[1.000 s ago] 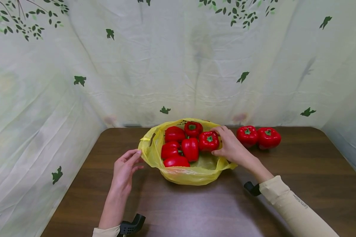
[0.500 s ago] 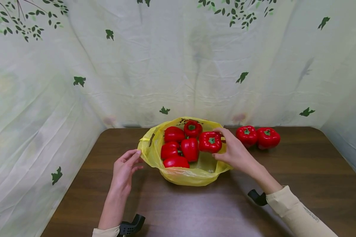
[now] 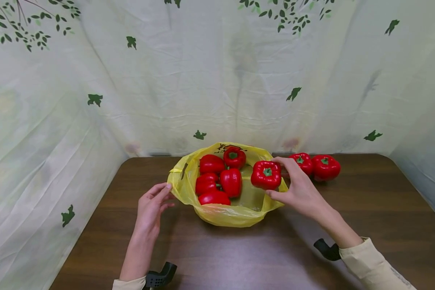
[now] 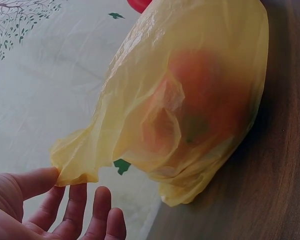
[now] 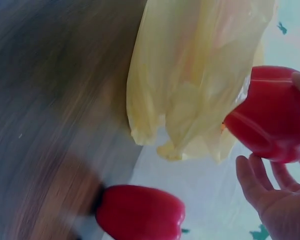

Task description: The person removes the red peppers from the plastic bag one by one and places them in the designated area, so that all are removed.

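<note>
A yellow plastic bag [image 3: 226, 219] stands open on the table with several red bell peppers [image 3: 231, 183] inside. My left hand [image 3: 150, 209] pinches the bag's left rim between thumb and fingers; the left wrist view shows the thumb pressing the yellow film [image 4: 77, 160]. With thumb and fingertips my right hand [image 3: 301, 189] grips one red bell pepper [image 3: 266, 175] by its side, stem facing up. That pepper is at the bag's right rim, above the opening. In the right wrist view the held bell pepper [image 5: 275, 115] is beside the bag [image 5: 190, 75].
Two more red bell peppers [image 3: 326, 167] sit side by side on the dark wooden table [image 3: 232, 257], right of the bag; my right hand partly covers one. A pale cloth [image 3: 217, 80] with leaf prints hangs behind the table and along its sides.
My right hand has lifted the gripped bell pepper and moved it rightward, away from the others, to the bag's right rim. My left hand keeps its pinch on the rim.
</note>
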`<state>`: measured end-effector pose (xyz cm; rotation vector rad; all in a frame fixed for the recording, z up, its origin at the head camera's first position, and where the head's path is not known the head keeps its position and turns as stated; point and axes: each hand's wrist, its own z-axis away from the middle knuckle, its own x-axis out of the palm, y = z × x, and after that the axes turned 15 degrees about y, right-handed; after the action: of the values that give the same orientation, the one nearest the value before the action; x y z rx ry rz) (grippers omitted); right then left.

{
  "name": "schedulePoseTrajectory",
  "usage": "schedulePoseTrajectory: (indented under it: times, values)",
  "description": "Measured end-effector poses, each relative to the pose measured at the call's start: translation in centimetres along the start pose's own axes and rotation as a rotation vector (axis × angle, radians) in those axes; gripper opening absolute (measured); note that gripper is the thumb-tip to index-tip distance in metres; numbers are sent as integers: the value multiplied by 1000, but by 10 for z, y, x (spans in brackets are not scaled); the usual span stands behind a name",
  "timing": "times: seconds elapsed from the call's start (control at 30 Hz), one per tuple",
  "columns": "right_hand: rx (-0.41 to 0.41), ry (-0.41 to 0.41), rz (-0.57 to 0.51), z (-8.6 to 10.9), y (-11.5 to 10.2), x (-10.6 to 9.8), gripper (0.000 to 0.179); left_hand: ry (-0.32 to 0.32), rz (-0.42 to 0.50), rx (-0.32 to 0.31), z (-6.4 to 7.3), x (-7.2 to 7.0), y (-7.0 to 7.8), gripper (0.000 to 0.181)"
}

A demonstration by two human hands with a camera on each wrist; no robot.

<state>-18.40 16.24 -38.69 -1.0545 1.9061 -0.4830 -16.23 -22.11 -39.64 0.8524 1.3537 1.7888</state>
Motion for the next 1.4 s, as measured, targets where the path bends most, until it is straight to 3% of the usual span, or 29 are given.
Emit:
schedulePoseTrajectory:
  times: [0.33, 1.0, 1.4]
  values:
    - [-14, 73, -3, 6, 5, -21, 81, 8, 14, -3, 0, 0, 0, 10]
    - [-43, 146, 119, 24, 23, -75, 88, 3, 3, 2, 0, 1, 1, 14]
    - [77, 106, 168, 35, 35, -113, 87, 0, -13, -2, 2, -1, 1, 15]
